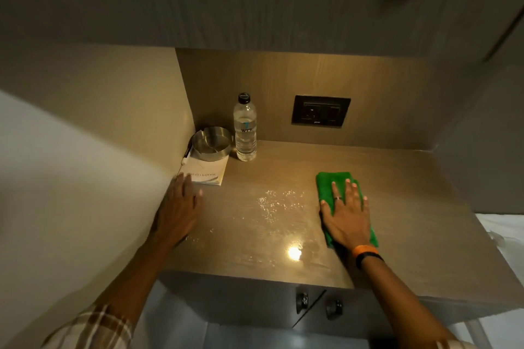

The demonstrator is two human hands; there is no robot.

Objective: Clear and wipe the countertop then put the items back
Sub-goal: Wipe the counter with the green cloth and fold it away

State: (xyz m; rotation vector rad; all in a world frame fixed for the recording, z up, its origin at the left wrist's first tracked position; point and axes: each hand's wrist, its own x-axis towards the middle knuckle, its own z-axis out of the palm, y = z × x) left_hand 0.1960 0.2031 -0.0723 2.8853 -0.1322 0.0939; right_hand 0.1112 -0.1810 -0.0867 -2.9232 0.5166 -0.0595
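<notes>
A folded green cloth [329,185] lies on the wood-grain countertop [411,193], right of centre. My right hand [346,212] presses flat on it, fingers spread. My left hand [178,207] hovers blurred over the counter's left side with open fingers, holding nothing, just short of a white notepad [208,171]. On the notepad's far end sits a round metal ashtray [211,143]. A clear water bottle [245,129] with a black cap stands upright beside the ashtray in the back left corner. Wet streaks glint on the countertop between my hands.
A pen [186,154] lies along the left wall beside the notepad. A black socket plate [320,111] is set in the back panel. An overhead cabinet hangs above. Two cabinet knobs [317,303] sit below the front edge. White bedding [507,235] shows at the right.
</notes>
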